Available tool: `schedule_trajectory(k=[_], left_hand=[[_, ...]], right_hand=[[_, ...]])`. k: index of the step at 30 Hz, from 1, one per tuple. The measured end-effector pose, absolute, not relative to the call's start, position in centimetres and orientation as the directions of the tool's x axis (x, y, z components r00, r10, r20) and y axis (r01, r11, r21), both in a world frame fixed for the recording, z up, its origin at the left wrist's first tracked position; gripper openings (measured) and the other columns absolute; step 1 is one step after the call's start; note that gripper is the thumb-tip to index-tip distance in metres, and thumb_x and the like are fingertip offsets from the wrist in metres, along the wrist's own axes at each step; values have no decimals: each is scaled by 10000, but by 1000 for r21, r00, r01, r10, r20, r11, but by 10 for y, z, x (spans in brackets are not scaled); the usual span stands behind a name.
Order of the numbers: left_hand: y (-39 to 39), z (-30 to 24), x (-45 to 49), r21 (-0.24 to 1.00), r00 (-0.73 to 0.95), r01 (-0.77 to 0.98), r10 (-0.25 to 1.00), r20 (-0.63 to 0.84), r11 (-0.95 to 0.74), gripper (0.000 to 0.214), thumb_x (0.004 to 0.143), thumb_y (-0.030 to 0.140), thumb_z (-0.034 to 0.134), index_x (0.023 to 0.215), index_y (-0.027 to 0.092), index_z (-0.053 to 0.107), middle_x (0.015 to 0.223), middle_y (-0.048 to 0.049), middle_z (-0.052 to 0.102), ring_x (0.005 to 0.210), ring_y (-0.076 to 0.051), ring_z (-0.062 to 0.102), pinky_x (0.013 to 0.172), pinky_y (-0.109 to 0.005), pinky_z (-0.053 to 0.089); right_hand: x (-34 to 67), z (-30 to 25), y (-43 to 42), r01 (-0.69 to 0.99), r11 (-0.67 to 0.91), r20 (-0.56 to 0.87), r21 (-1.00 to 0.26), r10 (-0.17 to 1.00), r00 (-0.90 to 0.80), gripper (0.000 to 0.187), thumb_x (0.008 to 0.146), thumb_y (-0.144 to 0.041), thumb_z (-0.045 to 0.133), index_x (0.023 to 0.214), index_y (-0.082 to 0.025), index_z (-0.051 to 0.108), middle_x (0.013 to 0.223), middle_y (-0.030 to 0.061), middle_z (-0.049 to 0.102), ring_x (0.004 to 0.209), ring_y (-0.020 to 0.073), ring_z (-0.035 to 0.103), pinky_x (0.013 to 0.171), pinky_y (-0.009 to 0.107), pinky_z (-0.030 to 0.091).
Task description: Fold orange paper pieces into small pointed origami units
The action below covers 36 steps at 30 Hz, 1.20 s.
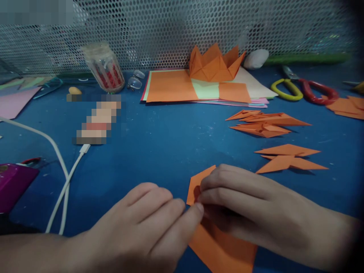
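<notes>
An orange paper sheet (218, 246) lies on the blue table (159, 144) near the front edge, partly folded. My left hand (148, 223) has its fingers curled, and its forefinger tip presses on the paper's left edge. My right hand (250, 204) lies over the sheet with fingers bent and pressed on a fold. Much of the paper is hidden under both hands.
Folded orange pieces (264, 123) (290, 157) lie to the right. A stack of coloured paper (199, 89) carries an orange origami crown (214, 64) at the back. Scissors (304, 89), a glass jar (104, 68), white cables (64, 185) and a magenta object (14, 182) are around. A mesh wall closes the back.
</notes>
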<state>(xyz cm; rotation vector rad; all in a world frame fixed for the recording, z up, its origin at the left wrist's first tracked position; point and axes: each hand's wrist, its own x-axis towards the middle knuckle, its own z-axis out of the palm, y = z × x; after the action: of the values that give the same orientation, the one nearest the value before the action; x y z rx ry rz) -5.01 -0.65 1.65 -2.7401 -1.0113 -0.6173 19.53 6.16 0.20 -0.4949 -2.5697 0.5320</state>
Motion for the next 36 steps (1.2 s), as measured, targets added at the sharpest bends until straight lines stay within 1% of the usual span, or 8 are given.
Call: schedule_trajectory(k=[2, 4, 11, 14, 19, 23, 29, 36], left_hand=[[-4, 17, -49, 23, 664, 671, 615, 425, -741, 404, 1121, 80, 399, 1043, 164, 787, 888, 17, 813, 818, -170, 684, 808, -329, 559], [-3, 17, -47, 31, 674, 655, 601, 430, -755, 434, 1108, 76, 399, 931, 161, 787, 828, -2, 786, 756, -183, 666, 730, -345, 554], [-4, 20, -43, 47, 658, 682, 640, 397, -730, 420, 1091, 85, 464, 796, 170, 751, 787, -15, 752, 737, -188, 660, 704, -354, 569], [-3, 20, -43, 61, 642, 697, 660, 389, -714, 411, 1100, 110, 458, 843, 162, 774, 805, -27, 755, 758, -198, 665, 706, -358, 569], [-2, 18, -45, 56, 671, 675, 644, 367, -736, 353, 1084, 84, 457, 1058, 141, 805, 862, -26, 769, 788, -195, 663, 722, -345, 571], [-5, 19, -45, 36, 684, 674, 642, 347, -738, 375, 1109, 98, 442, 1033, 146, 806, 849, -17, 766, 773, -188, 660, 725, -343, 571], [-5, 20, -44, -7, 685, 683, 636, 355, -731, 438, 1130, 118, 418, 926, 161, 803, 801, -14, 749, 752, -185, 651, 685, -338, 557], [-3, 18, -45, -59, 692, 683, 620, 370, -728, 463, 1132, 93, 393, 965, 154, 821, 818, -5, 773, 732, -195, 653, 652, -369, 543]], right_hand=[[195, 0, 62, 246, 857, 380, -453, 436, -816, 305, 1104, -180, 479, 943, -203, 738, 913, 63, 720, 823, 149, 686, 708, 253, 602], [196, -1, 62, 246, 857, 387, -453, 437, -812, 295, 1103, -184, 487, 948, -209, 737, 909, 59, 716, 816, 150, 681, 715, 262, 602], [192, -5, 61, 265, 832, 428, -488, 492, -758, 253, 1075, -127, 504, 891, -171, 672, 827, 35, 660, 754, 126, 630, 653, 219, 555], [187, -6, 61, 285, 814, 449, -507, 531, -719, 240, 1026, -101, 532, 832, -174, 653, 782, 25, 625, 709, 117, 617, 619, 201, 537], [181, -6, 64, 308, 801, 430, -513, 551, -715, 240, 994, -117, 552, 777, -189, 625, 743, 23, 625, 665, 112, 599, 558, 187, 504], [179, -8, 62, 321, 776, 461, -544, 595, -658, 235, 983, -124, 542, 768, -195, 606, 740, 16, 616, 667, 106, 592, 542, 181, 477], [181, -5, 65, 316, 793, 444, -521, 568, -693, 224, 975, -107, 567, 775, -204, 593, 743, 20, 642, 648, 106, 606, 538, 178, 494], [178, -4, 61, 357, 790, 443, -498, 586, -679, 236, 951, -99, 542, 743, -208, 569, 718, 21, 631, 619, 106, 599, 509, 180, 483]])
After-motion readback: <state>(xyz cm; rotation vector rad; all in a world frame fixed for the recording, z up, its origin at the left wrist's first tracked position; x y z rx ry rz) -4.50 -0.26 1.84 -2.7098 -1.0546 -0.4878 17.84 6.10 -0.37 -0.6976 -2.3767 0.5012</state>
